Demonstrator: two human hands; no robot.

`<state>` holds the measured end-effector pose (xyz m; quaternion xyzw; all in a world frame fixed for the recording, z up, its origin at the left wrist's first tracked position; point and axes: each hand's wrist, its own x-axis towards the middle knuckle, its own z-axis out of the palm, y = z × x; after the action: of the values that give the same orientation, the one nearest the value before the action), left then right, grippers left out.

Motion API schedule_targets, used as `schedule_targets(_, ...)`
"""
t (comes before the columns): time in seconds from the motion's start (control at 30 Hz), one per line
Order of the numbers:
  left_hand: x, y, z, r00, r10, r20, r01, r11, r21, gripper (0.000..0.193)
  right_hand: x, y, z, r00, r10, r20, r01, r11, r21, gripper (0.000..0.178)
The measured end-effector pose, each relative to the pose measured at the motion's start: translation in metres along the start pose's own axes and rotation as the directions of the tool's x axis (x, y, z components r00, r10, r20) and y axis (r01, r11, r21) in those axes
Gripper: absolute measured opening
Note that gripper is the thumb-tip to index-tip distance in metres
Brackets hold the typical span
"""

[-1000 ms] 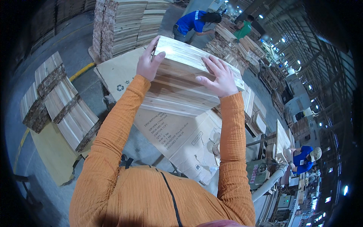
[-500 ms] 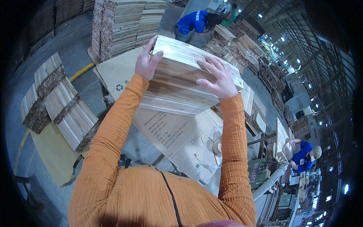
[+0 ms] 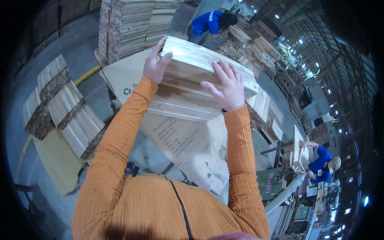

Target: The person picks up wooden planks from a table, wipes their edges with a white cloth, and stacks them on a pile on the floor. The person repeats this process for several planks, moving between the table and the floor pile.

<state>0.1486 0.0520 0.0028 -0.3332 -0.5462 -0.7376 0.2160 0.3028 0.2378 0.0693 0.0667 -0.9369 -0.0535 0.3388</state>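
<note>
In front of me, a thick wooden panel or block of striped boards (image 3: 192,82) has a brightly lit upper face and a shaded side towards me. My left hand (image 3: 156,62) grips its left end, thumb on the near corner and fingers round the far side. My right hand (image 3: 229,86) rests on the near upper edge towards the right, fingers stretched and thumb spread. Under the wood, a paler board (image 3: 180,111) shows along the near side. Printed cardboard (image 3: 186,140) covers the surface beneath.
Stacked planks (image 3: 74,114) lie on cardboard at the left. A tall wood stack (image 3: 136,26) stands beyond. More boards (image 3: 260,105) lie right of the panel. One co-worker (image 3: 208,24) bends over wood at the back; another (image 3: 322,166) handles a board near a machine with a hose (image 3: 286,192).
My right hand has slid a little left and towards me along the panel's edge, its forearm shifting left too. My left hand and the panel stay nearly in place.
</note>
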Motion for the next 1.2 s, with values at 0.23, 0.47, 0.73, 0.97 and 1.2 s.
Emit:
schedule_targets(0.23, 0.0, 0.0, 0.001, 1.0, -0.017, 0.002, 0.017, 0.999, 0.03, 0.064, -0.001, 0.005, -0.003, 0.997, -0.076, 0.01, 0.076, 0.997, 0.024, 0.063)
schedule_targets(0.47, 0.001, -0.004, 0.0, 1.0, -0.015, 0.005, 0.015, 1.0, 0.015, 0.066, 0.002, 0.016, -0.001, 0.997, -0.072, 0.022, 0.072, 0.997, -0.02, 0.062)
schedule_targets(0.73, 0.0, 0.001, 0.001, 1.0, -0.012, 0.006, 0.012, 1.0, 0.016, 0.064, 0.008, 0.019, 0.003, 0.999, -0.045, 0.003, 0.045, 0.998, 0.05, 0.063)
schedule_targets(0.97, 0.0, 0.001, 0.001, 1.0, -0.009, 0.006, 0.009, 0.999, 0.031, 0.064, 0.007, 0.015, 0.001, 0.999, -0.035, 0.033, 0.036, 0.999, -0.017, 0.063)
schedule_targets(1.2, 0.001, -0.001, 0.001, 1.0, -0.004, -0.001, 0.004, 1.0, 0.02, 0.064, 0.008, 0.018, 0.005, 0.999, -0.032, 0.007, 0.031, 0.999, 0.043, 0.065)
